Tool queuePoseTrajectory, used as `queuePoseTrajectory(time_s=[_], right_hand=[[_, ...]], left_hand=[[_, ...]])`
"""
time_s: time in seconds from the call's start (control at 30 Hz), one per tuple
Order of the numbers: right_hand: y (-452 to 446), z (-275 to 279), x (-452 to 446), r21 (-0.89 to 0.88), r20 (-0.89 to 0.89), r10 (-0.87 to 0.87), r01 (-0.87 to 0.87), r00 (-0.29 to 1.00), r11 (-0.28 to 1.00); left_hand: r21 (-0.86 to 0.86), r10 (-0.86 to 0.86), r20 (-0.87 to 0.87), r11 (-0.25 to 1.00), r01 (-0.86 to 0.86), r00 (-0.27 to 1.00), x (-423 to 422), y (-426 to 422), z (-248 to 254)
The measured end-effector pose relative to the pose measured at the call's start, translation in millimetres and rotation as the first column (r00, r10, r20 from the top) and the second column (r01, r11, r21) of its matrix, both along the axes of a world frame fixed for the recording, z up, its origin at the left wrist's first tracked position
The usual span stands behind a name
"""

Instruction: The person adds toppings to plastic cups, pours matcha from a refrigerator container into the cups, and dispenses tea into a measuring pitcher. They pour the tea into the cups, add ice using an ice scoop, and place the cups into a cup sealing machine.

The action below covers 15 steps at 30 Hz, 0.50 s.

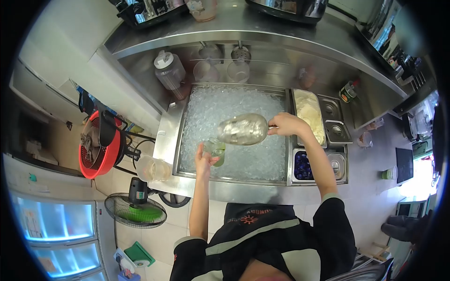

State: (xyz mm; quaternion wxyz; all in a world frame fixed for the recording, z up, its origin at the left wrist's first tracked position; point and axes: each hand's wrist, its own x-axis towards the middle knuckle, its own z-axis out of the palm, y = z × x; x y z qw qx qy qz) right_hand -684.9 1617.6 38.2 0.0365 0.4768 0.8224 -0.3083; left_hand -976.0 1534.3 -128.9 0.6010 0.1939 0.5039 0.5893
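A metal ice scoop loaded with ice is tilted over the ice bin, its handle gripped by my right hand. The scoop's mouth points left, just above a clear cup with something green in it. My left hand is wrapped round the cup's left side, holding it over the ice. Below both hands spreads crushed ice, filling the steel bin. Whether ice is dropping into the cup cannot be made out.
Right of the bin sit a pale, creamy pan, dark blue pieces and lidded steel pans. A lidded jug stands at the back left. Clear cups rest on the left counter edge, above a fan.
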Motion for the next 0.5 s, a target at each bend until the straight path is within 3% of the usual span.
queuePoseTrajectory(time_s=[0.17,0.23,0.27,0.33,0.4,0.47,0.5], right_hand=[[-12.7,-2.4,22.8,-0.163,0.033,-0.057,0.061,0.998,0.985],[-24.9,-13.7,35.5,-0.250,0.041,-0.264,0.266,0.964,0.931],[-31.9,-31.9,37.0,-0.255,0.037,-0.270,0.271,0.962,0.928],[-51.7,-75.6,41.0,0.201,0.024,-0.257,0.248,0.966,0.948],[-74.4,-82.1,32.1,0.185,0.171,-0.391,0.361,0.904,0.914],[-92.3,-97.6,46.5,0.172,0.179,-0.366,0.337,0.913,0.926],[-102.9,-102.1,58.7,0.145,0.167,-0.352,0.330,0.921,0.933]], left_hand=[[-0.023,0.000,0.039,1.000,0.001,0.999,4.0,-0.8,6.1],[-0.024,0.005,0.037,1.000,-0.004,0.999,4.9,0.4,16.7],[-0.020,0.009,0.032,1.000,-0.008,0.999,5.6,1.1,24.0],[0.009,-0.024,-0.033,1.000,0.025,0.999,7.9,6.2,30.7],[0.046,-0.064,-0.096,0.997,0.069,0.993,19.5,7.9,36.1],[0.072,-0.059,-0.263,0.994,0.081,0.963,38.0,6.5,43.4],[0.079,-0.079,-0.266,0.992,0.103,0.961,47.5,5.3,49.1]])
